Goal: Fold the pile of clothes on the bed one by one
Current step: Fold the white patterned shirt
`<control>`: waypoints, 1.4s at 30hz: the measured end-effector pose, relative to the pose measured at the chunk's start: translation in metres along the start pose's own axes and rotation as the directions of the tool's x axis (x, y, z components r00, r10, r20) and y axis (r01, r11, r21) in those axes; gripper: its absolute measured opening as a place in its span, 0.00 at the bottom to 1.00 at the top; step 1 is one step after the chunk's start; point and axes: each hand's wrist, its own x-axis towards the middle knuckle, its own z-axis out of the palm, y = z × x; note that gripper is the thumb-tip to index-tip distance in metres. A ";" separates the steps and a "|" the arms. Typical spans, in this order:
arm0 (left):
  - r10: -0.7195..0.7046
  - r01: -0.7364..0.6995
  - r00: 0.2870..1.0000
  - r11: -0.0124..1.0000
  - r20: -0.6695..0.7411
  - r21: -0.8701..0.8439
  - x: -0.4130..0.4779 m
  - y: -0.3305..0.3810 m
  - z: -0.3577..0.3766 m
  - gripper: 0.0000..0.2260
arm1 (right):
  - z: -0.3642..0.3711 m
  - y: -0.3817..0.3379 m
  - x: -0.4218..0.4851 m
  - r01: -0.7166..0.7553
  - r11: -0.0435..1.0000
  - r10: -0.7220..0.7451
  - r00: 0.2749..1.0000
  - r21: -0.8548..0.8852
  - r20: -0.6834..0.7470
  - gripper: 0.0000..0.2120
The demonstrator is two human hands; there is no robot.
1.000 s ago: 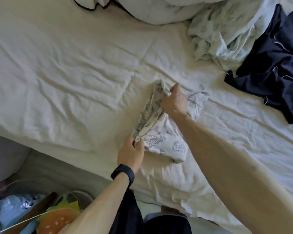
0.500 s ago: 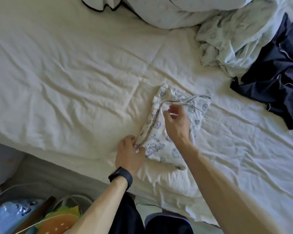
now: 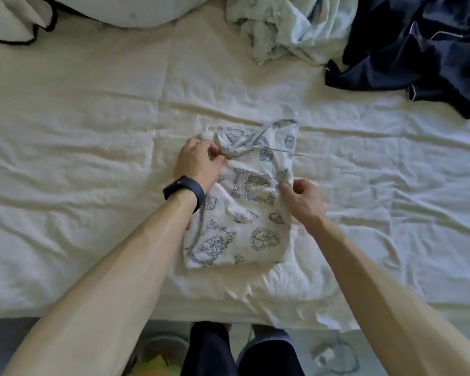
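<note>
I am watching the printed garment point(image 3: 244, 202) lying as a rough folded rectangle at the centre of the frame, on the bed point(image 3: 92, 131) near its lower edge. My left hand point(image 3: 198, 161) is curling its fingers and pinching a bunched corner of cloth at the garment's upper left. My right hand point(image 3: 301, 199) is nipping the garment's right edge between thumb and fingertips, the other fingers loosely bent.

What I am worrying about is the upper part of the bundle. A thin strap point(image 3: 253, 139) is trailing loose across it, and the cloth under the left hand is crumpling rather than lying flat. If I am tucking that in carelessly, I judge the fold will be lumping up or springing open. Pulling the two pinches unevenly could be skewing the rectangle or dragging the lower layers apart.

The garment is also sitting close to the mattress edge, so a hard tug toward the bottom of the frame risks sliding it off. At the upper right, the pale green garment point(image 3: 291, 25) and the dark navy garment point(image 3: 418, 50) are waiting, well apart from this one.
</note>
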 end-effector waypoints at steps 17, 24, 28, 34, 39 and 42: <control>0.307 -0.240 0.946 0.878 -0.101 0.414 -0.053 0.033 0.036 0.28 | 0.008 0.067 -0.101 -0.257 0.963 0.242 0.957 0.084 0.157 0.26; 0.460 -0.698 0.715 0.431 0.526 0.572 0.018 0.102 0.101 0.27 | 0.008 0.082 -0.104 -0.272 0.922 0.222 0.955 0.277 0.198 0.15; 0.382 -0.769 0.635 0.239 0.671 0.592 0.060 0.085 0.115 0.26 | 0.013 0.111 -0.113 -0.153 0.968 0.142 0.987 0.198 0.070 0.16; 0.462 -0.740 0.653 0.220 0.601 0.636 0.046 0.089 0.117 0.25 | 0.012 0.109 -0.101 -0.118 0.991 0.126 0.983 -0.063 0.131 0.22; 0.544 -0.605 0.784 0.564 0.298 0.561 -0.038 0.049 0.081 0.28 | 0.003 0.074 -0.102 0.192 0.956 -0.228 0.963 -0.222 -0.145 0.33; 0.431 -0.498 0.863 0.643 0.262 0.583 -0.084 0.005 0.074 0.29 | 0.024 0.040 -0.072 0.413 0.810 -0.497 0.860 -0.416 -0.115 0.30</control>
